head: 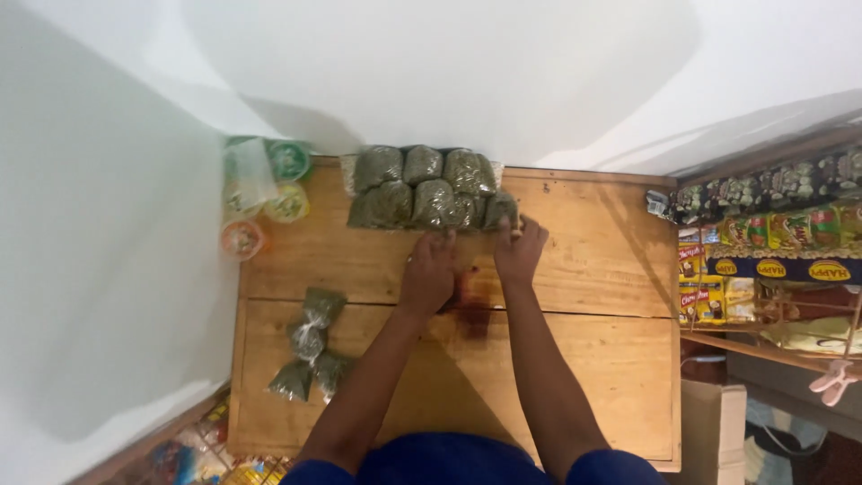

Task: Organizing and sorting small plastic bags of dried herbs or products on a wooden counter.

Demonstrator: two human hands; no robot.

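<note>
Wooden table (584,269): we are squaring up the packet stack (422,189).
Left hand (429,269) pressing flat, released; right hand (519,247) gripping the end packet (499,208). Pushing unevenly could topple the stack.

Wooden plank bench (575,269), dark stain near its middle. Stacked clear bags of green dried herb (422,189) at the far edge; small tied herb bags (310,346) near-left. Lidded plastic tubs (269,193) far-left corner.
</note>
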